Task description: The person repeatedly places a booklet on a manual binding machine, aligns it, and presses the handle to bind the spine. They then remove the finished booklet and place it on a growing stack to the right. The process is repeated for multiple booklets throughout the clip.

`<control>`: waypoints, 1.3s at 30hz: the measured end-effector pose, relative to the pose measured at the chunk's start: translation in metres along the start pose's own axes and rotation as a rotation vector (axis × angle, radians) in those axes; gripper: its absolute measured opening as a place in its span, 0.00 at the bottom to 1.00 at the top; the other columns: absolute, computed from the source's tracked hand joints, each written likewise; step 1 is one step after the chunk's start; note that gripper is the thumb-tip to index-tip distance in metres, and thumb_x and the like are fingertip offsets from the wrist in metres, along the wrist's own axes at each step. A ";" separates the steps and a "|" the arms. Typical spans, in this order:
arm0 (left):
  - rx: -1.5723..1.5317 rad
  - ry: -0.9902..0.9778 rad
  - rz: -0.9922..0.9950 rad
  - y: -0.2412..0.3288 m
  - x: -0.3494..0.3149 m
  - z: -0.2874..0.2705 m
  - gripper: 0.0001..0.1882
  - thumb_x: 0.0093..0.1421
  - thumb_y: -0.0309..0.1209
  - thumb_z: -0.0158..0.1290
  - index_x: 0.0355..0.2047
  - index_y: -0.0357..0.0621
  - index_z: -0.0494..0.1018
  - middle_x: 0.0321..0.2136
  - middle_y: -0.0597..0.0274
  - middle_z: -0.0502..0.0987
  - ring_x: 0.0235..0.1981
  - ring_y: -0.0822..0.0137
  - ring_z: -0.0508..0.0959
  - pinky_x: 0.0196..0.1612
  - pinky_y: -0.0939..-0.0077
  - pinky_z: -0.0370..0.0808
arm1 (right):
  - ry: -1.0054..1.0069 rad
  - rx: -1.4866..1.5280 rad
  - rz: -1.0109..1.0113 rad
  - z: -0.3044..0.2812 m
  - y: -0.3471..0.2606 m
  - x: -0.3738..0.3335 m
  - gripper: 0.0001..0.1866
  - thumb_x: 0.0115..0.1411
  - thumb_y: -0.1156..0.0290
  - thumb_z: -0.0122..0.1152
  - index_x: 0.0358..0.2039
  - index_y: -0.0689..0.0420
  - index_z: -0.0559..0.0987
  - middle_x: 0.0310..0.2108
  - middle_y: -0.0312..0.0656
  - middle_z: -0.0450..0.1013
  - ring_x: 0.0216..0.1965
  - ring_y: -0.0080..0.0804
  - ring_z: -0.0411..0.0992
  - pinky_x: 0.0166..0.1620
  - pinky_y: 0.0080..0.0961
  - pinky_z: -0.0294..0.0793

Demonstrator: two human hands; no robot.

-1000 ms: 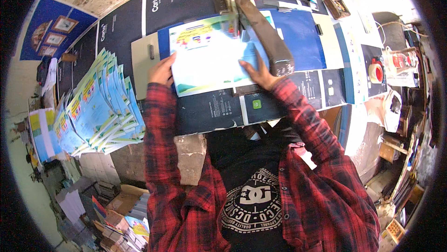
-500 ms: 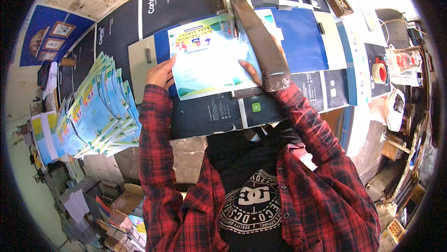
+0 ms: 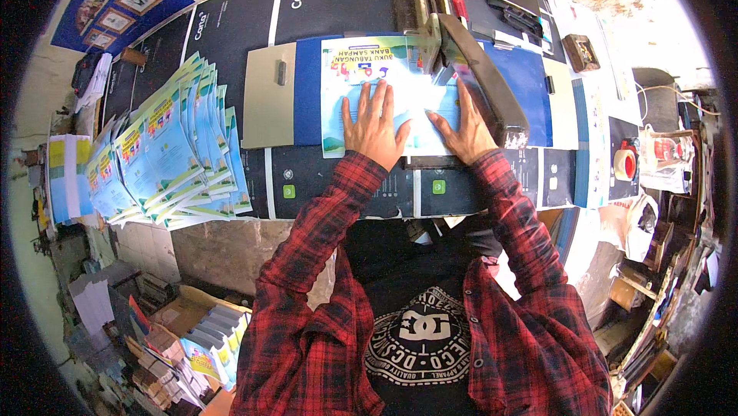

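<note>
On the light-blue printed booklet [image 3: 384, 93] both hands lie flat, palms down, fingers spread, gripping nothing. The left hand [image 3: 374, 125] presses the booklet's middle, its fingertips pointing away from the person. The right hand [image 3: 464, 130] rests on the booklet's right part, thumb stretched toward the left hand, the two hands just apart. Both sleeves are red and black plaid.

The booklet lies open-faced on the tabletop [image 3: 231, 32], directly in front of the person, on top of a dark blue sheet [image 3: 306, 93] that shows along the booklet's left edge. Left of that sheet lies a beige card [image 3: 267, 101], touching it. Just right of the booklet, a long dark lever arm of a heavy stapler or cutter [image 3: 484, 86] slants from the booklet's top right corner down past the right hand; its tip reaches beside that hand's knuckles. More blue sheets [image 3: 530, 86] lie beyond the lever, to the booklet's right.

Well to the left of the booklet, a fanned stack of like booklets [image 3: 169, 155] spreads over the tabletop's left end, each overlapping the next. Further left of these stands a smaller pile of white, yellow and blue paper [image 3: 65, 178]. Far to the booklet's right sits a red and white roll [image 3: 625, 164] near the tabletop's right edge. Below the fanned stack, at floor level, an open cardboard box [image 3: 201, 331] holds more printed booklets.
</note>
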State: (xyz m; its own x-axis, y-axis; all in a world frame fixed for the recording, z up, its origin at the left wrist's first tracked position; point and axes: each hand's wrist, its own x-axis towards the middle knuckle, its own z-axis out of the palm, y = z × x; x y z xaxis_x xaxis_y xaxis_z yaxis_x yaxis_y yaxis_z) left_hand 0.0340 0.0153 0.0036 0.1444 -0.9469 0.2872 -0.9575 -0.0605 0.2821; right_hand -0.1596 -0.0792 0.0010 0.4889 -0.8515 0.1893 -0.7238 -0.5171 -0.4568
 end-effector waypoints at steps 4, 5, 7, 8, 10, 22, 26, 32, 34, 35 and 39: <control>-0.029 0.015 0.007 0.003 0.002 0.006 0.37 0.60 0.50 0.51 0.63 0.39 0.61 0.65 0.55 0.60 0.67 0.49 0.57 0.66 0.38 0.46 | 0.034 0.411 0.042 -0.030 0.022 0.019 0.34 0.63 0.55 0.57 0.62 0.64 0.64 0.59 0.55 0.65 0.60 0.47 0.65 0.61 0.34 0.63; -0.028 0.015 -0.004 0.003 0.004 0.006 0.37 0.61 0.50 0.50 0.63 0.39 0.62 0.65 0.55 0.60 0.67 0.49 0.57 0.66 0.38 0.47 | 0.109 0.737 0.139 -0.035 0.038 0.028 0.28 0.66 0.61 0.55 0.61 0.64 0.66 0.56 0.55 0.68 0.57 0.43 0.68 0.58 0.31 0.68; -0.027 -0.001 -0.037 0.002 0.000 0.001 0.36 0.61 0.51 0.49 0.62 0.38 0.63 0.65 0.55 0.61 0.67 0.49 0.58 0.66 0.39 0.47 | 0.156 0.381 0.060 -0.135 -0.041 0.064 0.20 0.67 0.67 0.51 0.58 0.58 0.71 0.54 0.54 0.69 0.56 0.42 0.69 0.56 0.29 0.69; -0.023 0.036 -0.024 0.004 0.002 0.001 0.36 0.62 0.52 0.49 0.61 0.38 0.64 0.64 0.55 0.62 0.66 0.49 0.59 0.66 0.39 0.47 | 0.175 0.361 0.008 -0.170 -0.068 0.074 0.23 0.67 0.62 0.51 0.59 0.59 0.69 0.53 0.56 0.69 0.56 0.44 0.69 0.56 0.31 0.69; -0.008 0.052 -0.007 0.004 0.002 0.008 0.36 0.61 0.53 0.50 0.61 0.39 0.64 0.63 0.54 0.63 0.66 0.50 0.59 0.66 0.39 0.47 | 0.072 0.335 -0.102 -0.205 -0.128 0.089 0.30 0.66 0.51 0.50 0.59 0.62 0.66 0.52 0.59 0.69 0.55 0.49 0.70 0.56 0.34 0.69; -0.034 0.047 -0.042 0.008 0.005 -0.001 0.35 0.60 0.51 0.51 0.59 0.38 0.67 0.63 0.56 0.64 0.66 0.54 0.58 0.66 0.41 0.48 | 0.078 -0.174 -0.156 -0.055 -0.114 -0.002 0.52 0.53 0.45 0.63 0.70 0.59 0.51 0.70 0.58 0.46 0.70 0.60 0.45 0.65 0.53 0.53; -0.058 0.049 -0.030 0.003 0.002 0.000 0.35 0.59 0.49 0.51 0.59 0.37 0.66 0.62 0.53 0.64 0.66 0.52 0.58 0.66 0.40 0.47 | 0.043 -0.039 -0.221 -0.079 -0.118 0.006 0.51 0.52 0.54 0.66 0.69 0.63 0.51 0.67 0.61 0.51 0.69 0.60 0.49 0.67 0.49 0.52; -0.069 0.081 -0.034 -0.001 0.000 0.000 0.36 0.61 0.51 0.50 0.60 0.36 0.64 0.62 0.53 0.64 0.65 0.49 0.60 0.65 0.38 0.48 | -0.128 0.910 0.080 -0.171 -0.108 0.073 0.26 0.68 0.58 0.51 0.58 0.65 0.69 0.52 0.51 0.72 0.56 0.35 0.69 0.59 0.31 0.64; -0.068 0.069 -0.033 0.000 0.000 -0.003 0.36 0.61 0.51 0.50 0.60 0.35 0.64 0.62 0.53 0.64 0.65 0.49 0.60 0.65 0.38 0.48 | 0.008 0.554 0.056 -0.160 -0.063 0.079 0.24 0.68 0.58 0.51 0.56 0.61 0.73 0.51 0.46 0.73 0.52 0.31 0.70 0.56 0.26 0.66; -0.076 0.065 -0.029 0.002 0.003 -0.003 0.36 0.61 0.51 0.50 0.60 0.35 0.64 0.62 0.53 0.63 0.65 0.49 0.60 0.65 0.38 0.48 | -0.011 0.482 0.097 -0.147 -0.018 0.069 0.25 0.67 0.55 0.53 0.55 0.61 0.74 0.50 0.47 0.73 0.51 0.29 0.70 0.53 0.24 0.68; -0.090 0.021 -0.020 0.003 0.003 0.001 0.36 0.59 0.49 0.51 0.61 0.36 0.63 0.65 0.55 0.60 0.66 0.49 0.58 0.66 0.37 0.46 | 0.035 0.522 0.263 -0.076 0.073 0.017 0.29 0.65 0.57 0.58 0.57 0.67 0.67 0.48 0.48 0.74 0.47 0.30 0.74 0.47 0.24 0.73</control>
State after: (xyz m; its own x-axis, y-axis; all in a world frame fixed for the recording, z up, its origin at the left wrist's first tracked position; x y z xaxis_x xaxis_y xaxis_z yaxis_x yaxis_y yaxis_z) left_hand 0.0317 0.0123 0.0046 0.1690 -0.9390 0.2997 -0.9282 -0.0493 0.3688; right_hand -0.2414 -0.1384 0.0373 0.3022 -0.9526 0.0363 -0.4788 -0.1846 -0.8583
